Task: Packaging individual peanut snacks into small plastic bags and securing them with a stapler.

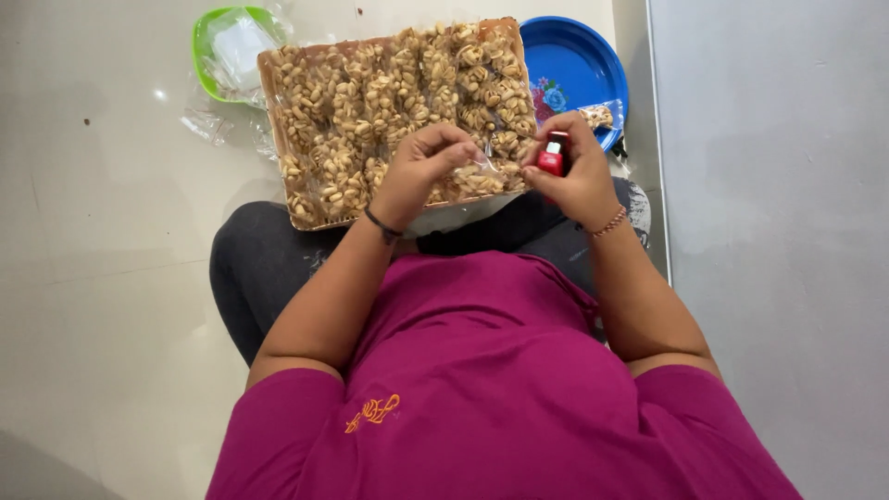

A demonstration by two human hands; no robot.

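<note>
One brown tray (278, 111) of small clear snack packets lies on the floor (102, 231), a green bowl (206, 28) at its far-left corner, a blue plate (579, 60) far-right. Left hand (421, 171) pinches one clear packet (480, 171) over the near edge; right hand (576, 176) grips one red stapler (553, 155) just beside it

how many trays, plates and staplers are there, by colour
brown tray of snacks: 1
blue plate: 1
green plate: 1
red stapler, held in the right hand: 1
small clear bag, pinched by the left hand: 1
total: 5
</note>
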